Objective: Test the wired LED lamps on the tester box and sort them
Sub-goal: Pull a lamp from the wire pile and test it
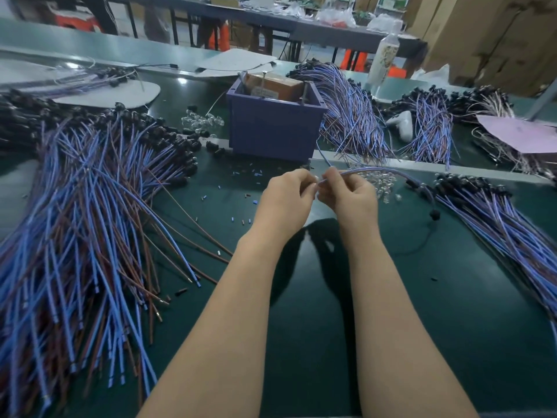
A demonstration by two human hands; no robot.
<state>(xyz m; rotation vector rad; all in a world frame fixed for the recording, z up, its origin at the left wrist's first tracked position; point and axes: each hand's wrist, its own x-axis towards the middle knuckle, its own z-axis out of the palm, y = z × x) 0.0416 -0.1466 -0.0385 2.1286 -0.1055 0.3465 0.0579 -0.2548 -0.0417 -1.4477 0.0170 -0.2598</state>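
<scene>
1. Sprawling over the left of the green table [316, 312], a large heap of wired lamps [90, 221] lies with its blue and brown leads fanned toward the camera and its black holders at the far end.
2. A few loose clear LEDs [202, 119] lie just left of the purple tester box [274, 128], which stands at the middle back with an orange-brown unit inside.
3. The left hand [286, 200] hovers in front of the box, fingers curled, thumb and fingertips pinching the near end of a blue lead.
4. The right hand [349, 200], almost touching the left one, curls its fingers round the same held lead [376, 169], which arcs off to the right above the table toward a black holder.
5. A rear bundle [346, 116] of blue leads lies beside the box's right wall.
6. A right-hand heap [497, 218] of lamps runs along the table's right side.
7. A pink sheet [521, 132] rests over further bundles at the far right.
</scene>
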